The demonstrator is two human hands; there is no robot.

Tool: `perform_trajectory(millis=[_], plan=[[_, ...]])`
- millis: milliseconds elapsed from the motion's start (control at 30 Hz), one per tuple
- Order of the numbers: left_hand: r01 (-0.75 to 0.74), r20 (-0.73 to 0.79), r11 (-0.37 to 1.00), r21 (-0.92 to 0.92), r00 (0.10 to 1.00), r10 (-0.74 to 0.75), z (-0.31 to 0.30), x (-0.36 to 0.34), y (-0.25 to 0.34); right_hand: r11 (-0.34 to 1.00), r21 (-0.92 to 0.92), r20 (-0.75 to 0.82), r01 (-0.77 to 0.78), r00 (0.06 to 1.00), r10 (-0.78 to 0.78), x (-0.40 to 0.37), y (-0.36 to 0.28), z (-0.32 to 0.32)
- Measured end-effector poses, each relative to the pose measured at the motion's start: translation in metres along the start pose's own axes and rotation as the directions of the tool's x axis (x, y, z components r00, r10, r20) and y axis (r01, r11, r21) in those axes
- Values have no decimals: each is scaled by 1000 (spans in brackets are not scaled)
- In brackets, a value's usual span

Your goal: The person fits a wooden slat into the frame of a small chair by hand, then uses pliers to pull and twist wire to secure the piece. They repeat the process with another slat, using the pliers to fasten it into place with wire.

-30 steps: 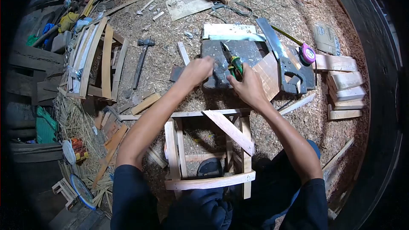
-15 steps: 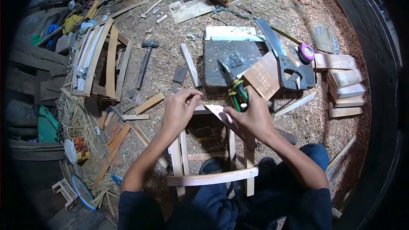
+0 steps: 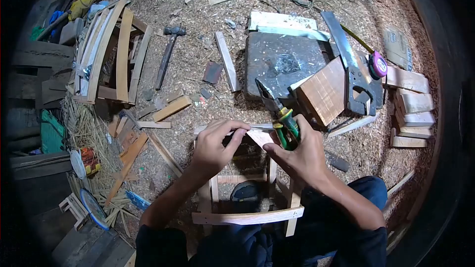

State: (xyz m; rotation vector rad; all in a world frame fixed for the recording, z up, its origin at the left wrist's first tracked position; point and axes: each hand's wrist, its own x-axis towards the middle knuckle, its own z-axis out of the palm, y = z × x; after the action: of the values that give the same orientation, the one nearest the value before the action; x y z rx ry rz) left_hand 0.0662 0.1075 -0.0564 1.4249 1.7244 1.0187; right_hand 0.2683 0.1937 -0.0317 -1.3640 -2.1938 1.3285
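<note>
My right hand [image 3: 306,155] is closed around pliers [image 3: 284,118] with green and yellow handles, their dark jaws pointing up and away to the left. The same hand also steadies a pale wooden slat [image 3: 259,137] between thumb and palm. Close to the slat's left end, my left hand [image 3: 215,146] has thumb and forefinger pinched together; anything between them is too small to make out. Below both hands stands a small wooden frame [image 3: 247,217] with a curved front rail, between my legs.
Ahead lies a dark worn board [image 3: 267,49]. To its right are a wooden block [image 3: 324,91], a handsaw [image 3: 363,91] and a pink tape measure [image 3: 378,64]. A hammer [image 3: 169,54] rests on the shavings at left, near a slatted wooden frame [image 3: 123,54]. Stacked wood pieces [image 3: 413,113] stand right.
My left hand has moved a little down and right, reaching the slat's end. The pliers and right hand have shifted slightly right and down. The camera view has tilted slightly.
</note>
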Motion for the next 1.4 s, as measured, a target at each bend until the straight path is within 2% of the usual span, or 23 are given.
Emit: perform_trajectory(millis=[300, 433, 500, 533, 600, 633, 733, 833, 900, 933, 1000, 1100, 1400], plan=[[-22, -30, 980, 200, 999, 29, 7, 2, -5, 999, -11, 75, -41, 996, 42, 11, 4, -2], [-114, -37, 982, 151, 992, 121, 4, 1, -6, 1000, -26, 75, 4, 997, -2, 13, 4, -1], [-6, -89, 996, 92, 996, 14, 3, -1, -3, 999, -24, 63, 21, 998, -20, 12, 3, -1], [-11, -87, 996, 93, 996, 19, 2, -2, -1, 999, -44, 61, 21, 998, -18, 11, 3, -1], [-113, -57, 978, 174, 991, 124, 1, -3, 2, 998, -66, 53, 23, 998, -19, 9, 4, -1], [-119, -56, 977, 176, 990, 131, 2, -3, 7, 999, -47, 44, 23, 999, -21, 9, 4, -1], [-89, -52, 983, 164, 994, 98, 2, -2, 20, 1000, -10, 30, 13, 999, -12, 9, 2, -3], [-90, 15, 983, 161, 996, 88, -1, -4, 22, 1000, 25, 15, 8, 1000, -9, 10, 9, 1], [66, 22, 989, 131, 997, -70, -2, -5, 34, 999, -49, 20, -5, 1000, 6, 10, 9, 2], [55, 27, 989, 135, 998, -60, -2, -5, 35, 999, -36, 4, 15, 1000, -15, 10, 11, 4], [-113, 67, 966, 231, 993, 100, 0, -5, 33, 999, -19, -11, 36, 999, -36, 9, 14, 5], [-208, 56, 942, 265, 978, 200, 5, -5, 28, 999, -46, -44, 29, 999, -31, 7, 17, 8], [-284, 78, 865, 413, 958, 278, 15, -2, 23, 991, -101, -58, 84, 994, -90, 0, 10, 5]])
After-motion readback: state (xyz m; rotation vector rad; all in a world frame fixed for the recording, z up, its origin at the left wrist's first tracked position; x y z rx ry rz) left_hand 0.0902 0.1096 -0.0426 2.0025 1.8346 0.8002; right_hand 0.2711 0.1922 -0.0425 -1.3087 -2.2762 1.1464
